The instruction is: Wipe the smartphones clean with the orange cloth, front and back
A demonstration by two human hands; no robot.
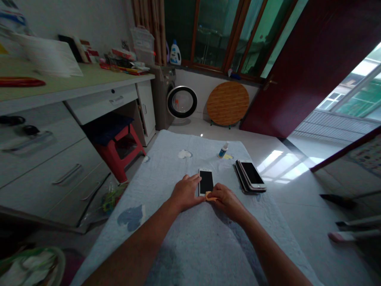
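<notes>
A white smartphone (206, 182) with a dark screen lies face up on the cloth-covered table (190, 246). My left hand (186, 192) holds it steady, its fingers against the left edge and the thumb by the lower end. Pinched in my right hand (225, 200) is a small orange cloth (210, 196), which touches the phone's lower right corner. To the right lies a stack of phones (251, 176), the top one white with a black screen. Beyond the phone in my hands stands a small spray bottle (223, 151) with a blue label.
On the left are a white desk (104, 101) with drawers and a red stool (122, 149) under it. A washing machine (163, 95) with its door open stands at the back, near a round wooden tabletop (228, 103). The dark red door (285, 63) is at the right.
</notes>
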